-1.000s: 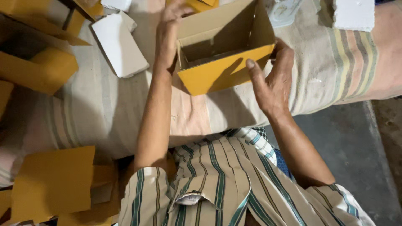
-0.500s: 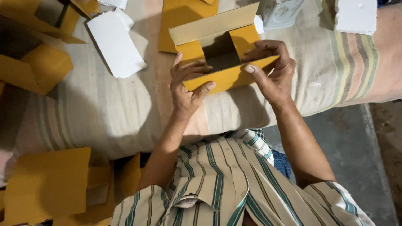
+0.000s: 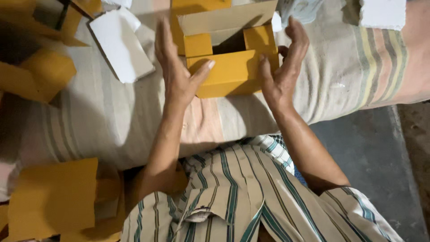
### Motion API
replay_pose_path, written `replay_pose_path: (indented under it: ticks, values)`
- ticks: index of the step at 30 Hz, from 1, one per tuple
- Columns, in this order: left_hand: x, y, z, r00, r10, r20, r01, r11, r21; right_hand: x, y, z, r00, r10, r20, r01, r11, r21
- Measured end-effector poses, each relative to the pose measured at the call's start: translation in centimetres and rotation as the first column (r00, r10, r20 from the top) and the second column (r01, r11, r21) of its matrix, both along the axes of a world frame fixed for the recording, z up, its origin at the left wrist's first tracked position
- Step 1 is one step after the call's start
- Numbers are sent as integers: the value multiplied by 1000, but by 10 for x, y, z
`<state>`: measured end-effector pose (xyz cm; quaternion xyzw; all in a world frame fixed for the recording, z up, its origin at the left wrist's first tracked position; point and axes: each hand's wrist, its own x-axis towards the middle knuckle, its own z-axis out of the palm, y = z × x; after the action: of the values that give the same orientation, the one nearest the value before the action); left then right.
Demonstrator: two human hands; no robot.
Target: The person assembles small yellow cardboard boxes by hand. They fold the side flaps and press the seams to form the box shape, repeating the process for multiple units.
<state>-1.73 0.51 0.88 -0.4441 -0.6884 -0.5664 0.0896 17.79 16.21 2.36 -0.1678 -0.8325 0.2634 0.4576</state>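
- Cardboard box (image 3: pixel 228 67), yellow outside and brown inside, sits part-folded on a striped cloth (image 3: pixel 112 116) in front of the person; top flap stands up at the far side, two short side flaps are turned inward, dark opening between them.
- Left hand (image 3: pixel 177 74) is at the box's left side: fingers stretched flat and spread, pointing away from the body, thumb tip touching the front yellow panel. Nothing gripped.
- Right hand (image 3: pixel 282 67) is at the box's right side: fingers open and slightly curved around the corner, thumb resting on the front panel's right edge. Loose contact, no closed grasp.
- Both forearms reach forward from a striped shirt (image 3: pixel 251 201) at the bottom of the view.
- White card piece (image 3: pixel 121 45) lies on the cloth to the left of the box, apart from the left hand.
- Flat yellow cardboard sheet (image 3: pixel 53 197) lies at lower left, well away from the hands; more yellow cardboard pieces (image 3: pixel 38 74) lie at upper left.
- Another white piece (image 3: pixel 383 13) shows at upper right.
- Grey floor (image 3: pixel 371 166) shows at lower right, beside the cloth's edge.
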Motion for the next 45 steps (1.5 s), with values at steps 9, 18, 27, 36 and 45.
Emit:
replay_pose_path:
  ticks: [9, 18, 27, 36, 45]
  values:
    - [12, 5, 9, 921, -23, -388, -129, 923, -361, -13, 0, 36, 905, -161, 395, 23, 943, 333]
    - [41, -5, 8, 947, -87, -311, -66, 890, -451, -94, -24, 44, 684, 132, 718, -342, 927, 155]
    - [29, 54, 20, 937, -44, -345, -176, 795, -580, -48, 15, 33, 808, -137, 573, -48, 954, 296]
    - [2, 78, 34, 987, -93, -132, -48, 613, -788, -54, 19, 25, 805, -183, 565, 3, 952, 305]
    - [0, 68, 15, 778, 66, -625, -423, 790, -443, -58, 17, 25, 835, -246, 493, -27, 875, 484]
